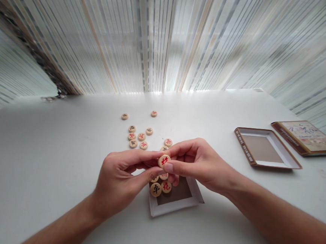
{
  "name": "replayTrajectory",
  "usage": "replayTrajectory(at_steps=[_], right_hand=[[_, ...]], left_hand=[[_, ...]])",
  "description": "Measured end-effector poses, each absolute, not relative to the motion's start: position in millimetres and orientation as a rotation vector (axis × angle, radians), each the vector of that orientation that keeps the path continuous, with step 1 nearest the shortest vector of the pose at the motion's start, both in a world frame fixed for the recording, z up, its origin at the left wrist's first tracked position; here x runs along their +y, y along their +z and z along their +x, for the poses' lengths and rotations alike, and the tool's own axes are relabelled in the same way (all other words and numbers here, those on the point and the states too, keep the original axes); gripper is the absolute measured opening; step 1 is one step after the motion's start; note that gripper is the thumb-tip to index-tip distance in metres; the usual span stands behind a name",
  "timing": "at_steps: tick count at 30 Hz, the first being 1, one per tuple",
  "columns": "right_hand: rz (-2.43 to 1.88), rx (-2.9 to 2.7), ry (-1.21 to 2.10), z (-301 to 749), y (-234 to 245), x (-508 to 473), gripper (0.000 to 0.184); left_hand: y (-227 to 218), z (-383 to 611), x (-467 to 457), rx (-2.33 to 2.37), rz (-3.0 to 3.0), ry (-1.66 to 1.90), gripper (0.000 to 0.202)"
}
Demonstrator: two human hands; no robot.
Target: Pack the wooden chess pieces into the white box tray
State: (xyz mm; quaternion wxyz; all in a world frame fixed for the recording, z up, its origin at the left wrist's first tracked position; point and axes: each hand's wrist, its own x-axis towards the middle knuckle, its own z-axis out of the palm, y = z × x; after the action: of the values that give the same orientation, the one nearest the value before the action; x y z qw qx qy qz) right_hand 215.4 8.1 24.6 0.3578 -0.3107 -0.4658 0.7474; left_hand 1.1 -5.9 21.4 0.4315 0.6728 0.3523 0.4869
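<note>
Between my two hands is a round wooden Chinese chess piece (164,161) with a red character, its face tilted toward me. My left hand (126,171) pinches it from the left with thumb and fingers. From the right, my right hand (196,164) grips the same piece, thumb on its lower edge. Just below lies a shallow tray (173,209) with a brown base and white rim. In its left part sit several pieces, among them a black-marked chess piece (155,189) and a red-marked chess piece (166,186). My fingers partly cover the others.
Beyond my hands, several loose chess pieces (141,136) lie on the white table (64,159). At the right are an open box part (266,166) and a printed box lid (308,137). A striped curtain (164,39) hangs along the far edge.
</note>
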Motion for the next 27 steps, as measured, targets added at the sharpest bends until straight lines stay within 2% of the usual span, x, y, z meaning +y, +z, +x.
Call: replayTrajectory(at_steps=[15, 27], right_hand=[[-0.822, -1.194, 1.930, 215.1, 26.8, 9.1, 0.043], [-0.816, -1.306, 1.589, 211.8, 21.0, 7.3, 0.034]], left_hand=[[15.3, -2.6, -4.0, 0.872, 1.656, 1.201, 0.037], [14.4, -1.8, -1.9, 0.910, 1.701, 1.305, 0.029]])
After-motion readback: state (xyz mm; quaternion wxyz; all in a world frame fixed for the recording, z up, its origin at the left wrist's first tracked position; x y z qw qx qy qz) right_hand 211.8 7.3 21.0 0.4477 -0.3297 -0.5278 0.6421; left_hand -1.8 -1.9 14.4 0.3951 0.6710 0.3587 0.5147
